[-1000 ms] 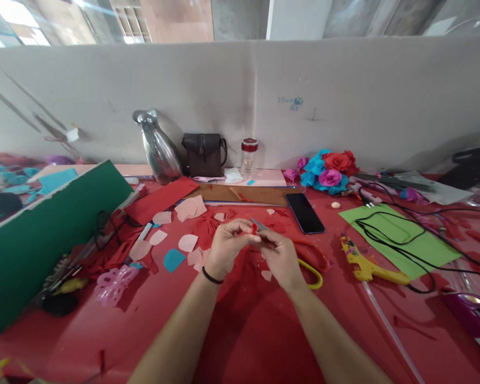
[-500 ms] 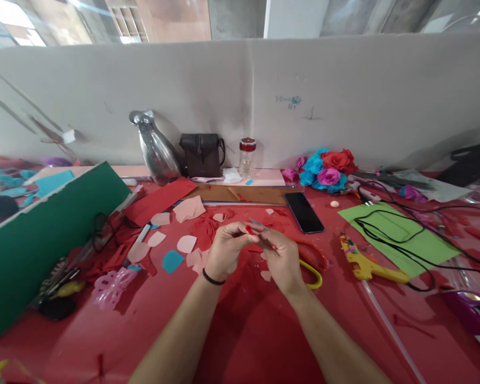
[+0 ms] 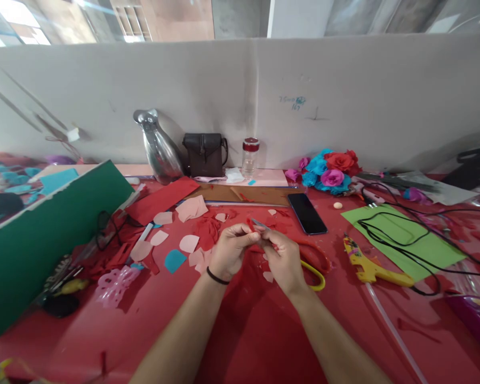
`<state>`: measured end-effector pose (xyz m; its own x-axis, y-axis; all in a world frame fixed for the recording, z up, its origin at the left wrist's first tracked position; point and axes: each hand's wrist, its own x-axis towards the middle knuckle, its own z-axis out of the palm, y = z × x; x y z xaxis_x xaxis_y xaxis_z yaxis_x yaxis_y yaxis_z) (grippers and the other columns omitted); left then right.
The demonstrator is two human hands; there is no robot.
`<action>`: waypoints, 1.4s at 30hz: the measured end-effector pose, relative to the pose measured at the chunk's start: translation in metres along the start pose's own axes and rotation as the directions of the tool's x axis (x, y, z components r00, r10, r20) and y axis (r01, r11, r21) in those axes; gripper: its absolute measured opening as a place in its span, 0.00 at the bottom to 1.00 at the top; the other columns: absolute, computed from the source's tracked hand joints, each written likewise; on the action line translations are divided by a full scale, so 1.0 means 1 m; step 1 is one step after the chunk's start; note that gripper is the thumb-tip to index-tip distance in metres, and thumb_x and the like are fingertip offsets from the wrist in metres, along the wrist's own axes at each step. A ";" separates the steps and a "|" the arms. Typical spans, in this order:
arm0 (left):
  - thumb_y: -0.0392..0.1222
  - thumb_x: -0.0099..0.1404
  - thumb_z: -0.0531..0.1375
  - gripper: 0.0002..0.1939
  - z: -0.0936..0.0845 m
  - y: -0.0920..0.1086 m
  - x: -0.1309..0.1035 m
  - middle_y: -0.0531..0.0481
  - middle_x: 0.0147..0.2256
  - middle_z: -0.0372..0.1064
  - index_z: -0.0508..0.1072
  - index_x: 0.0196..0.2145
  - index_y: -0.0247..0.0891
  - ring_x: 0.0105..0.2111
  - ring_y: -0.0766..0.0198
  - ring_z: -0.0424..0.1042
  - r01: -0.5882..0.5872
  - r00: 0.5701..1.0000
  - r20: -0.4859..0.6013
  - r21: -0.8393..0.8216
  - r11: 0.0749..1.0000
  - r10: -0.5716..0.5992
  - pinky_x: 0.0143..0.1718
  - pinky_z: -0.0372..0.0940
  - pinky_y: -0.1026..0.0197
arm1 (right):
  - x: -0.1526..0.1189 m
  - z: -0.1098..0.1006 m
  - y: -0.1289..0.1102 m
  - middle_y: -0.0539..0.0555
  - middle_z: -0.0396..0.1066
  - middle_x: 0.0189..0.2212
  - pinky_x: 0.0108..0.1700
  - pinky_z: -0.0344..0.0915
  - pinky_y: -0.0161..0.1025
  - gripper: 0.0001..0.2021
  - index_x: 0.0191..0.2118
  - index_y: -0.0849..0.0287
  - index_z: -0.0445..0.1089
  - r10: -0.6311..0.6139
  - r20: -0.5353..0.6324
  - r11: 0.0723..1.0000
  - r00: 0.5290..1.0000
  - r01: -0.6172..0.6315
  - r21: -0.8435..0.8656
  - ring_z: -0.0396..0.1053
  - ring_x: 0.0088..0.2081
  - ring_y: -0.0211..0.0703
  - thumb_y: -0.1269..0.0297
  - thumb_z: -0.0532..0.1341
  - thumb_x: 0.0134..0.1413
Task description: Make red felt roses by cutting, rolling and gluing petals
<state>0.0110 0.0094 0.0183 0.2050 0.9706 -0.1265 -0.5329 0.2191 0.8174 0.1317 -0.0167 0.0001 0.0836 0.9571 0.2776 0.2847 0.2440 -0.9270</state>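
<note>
My left hand (image 3: 231, 248) is closed, thumb and finger pinching a small red piece of paper (image 3: 250, 224) at the fingertips. Facing it, my right hand (image 3: 283, 261) is closed round the middle of a pair of scissors. The grey blade (image 3: 260, 224) points left and lies against the red piece, while the scissors' red and yellow handle loops (image 3: 315, 276) stick out on the right of the hand. Fingers hide the scissors' pivot and part of the red piece. Pink petal-shaped pieces (image 3: 189, 244) and a blue one (image 3: 175, 261) lie left of my hands.
A phone (image 3: 307, 213) and a yellow glue gun (image 3: 370, 268) lie to the right, with black cable over green paper (image 3: 436, 250). Paper flowers (image 3: 332, 170), a glass jar (image 3: 250, 159), a bag (image 3: 205, 154) and a steel jug (image 3: 160, 149) stand along the back. A green board (image 3: 56, 240) is left.
The red piece at my left fingertips now stands more upright beside the blade. Both hands stay close together, and the whole view has shifted slightly.
</note>
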 end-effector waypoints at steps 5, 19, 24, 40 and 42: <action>0.39 0.36 0.74 0.18 -0.003 -0.001 0.004 0.57 0.18 0.67 0.67 0.17 0.34 0.20 0.74 0.64 0.053 0.996 -0.071 -0.067 0.996 -0.057 0.24 0.59 0.69 | 0.004 0.002 -0.004 0.53 0.78 0.34 0.44 0.69 0.43 0.08 0.36 0.56 0.75 0.041 0.100 0.998 0.994 -0.046 0.046 0.74 0.36 0.45 0.63 0.60 0.52; 0.35 0.47 0.69 0.13 -0.014 0.011 0.007 0.55 0.21 0.69 0.67 0.19 0.35 0.22 0.70 0.71 0.142 0.985 -0.083 -0.116 0.983 -0.152 0.25 0.65 0.68 | 0.001 0.004 -0.004 0.52 0.79 0.32 0.40 0.70 0.42 0.06 0.32 0.54 0.77 0.072 0.120 0.997 0.990 -0.068 -0.037 0.76 0.33 0.46 0.66 0.64 0.46; 0.36 0.45 0.70 0.14 -0.015 0.012 0.007 0.54 0.20 0.68 0.66 0.19 0.36 0.21 0.69 0.70 0.180 0.981 -0.053 -0.104 0.978 -0.186 0.24 0.65 0.66 | 0.001 0.004 -0.004 0.52 0.79 0.32 0.40 0.70 0.41 0.05 0.32 0.54 0.77 0.062 0.136 0.998 0.989 -0.059 -0.025 0.76 0.33 0.46 0.66 0.64 0.46; 0.42 0.41 0.72 0.17 -0.018 0.014 0.010 0.57 0.17 0.64 0.66 0.18 0.36 0.18 0.73 0.62 -0.014 0.982 -0.188 0.049 0.999 0.023 0.23 0.58 0.68 | 0.001 0.006 0.005 0.52 0.78 0.29 0.36 0.70 0.40 0.10 0.37 0.56 0.76 0.148 0.255 0.988 0.956 -0.152 -0.006 0.75 0.29 0.43 0.65 0.61 0.49; 0.41 0.40 0.72 0.17 -0.018 0.013 0.011 0.57 0.17 0.64 0.65 0.17 0.36 0.19 0.73 0.62 -0.047 0.977 -0.206 0.038 0.998 0.054 0.25 0.58 0.67 | 0.001 0.006 0.007 0.52 0.78 0.29 0.35 0.69 0.39 0.09 0.36 0.56 0.76 0.153 0.269 0.988 0.951 -0.151 -0.028 0.74 0.30 0.43 0.64 0.60 0.49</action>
<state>-0.0090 0.0249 0.0175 0.0026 0.9808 -0.1950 -0.5101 0.1690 0.8433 0.1277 -0.0126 -0.0077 -0.1334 0.9896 0.0541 0.2958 0.0919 -0.9508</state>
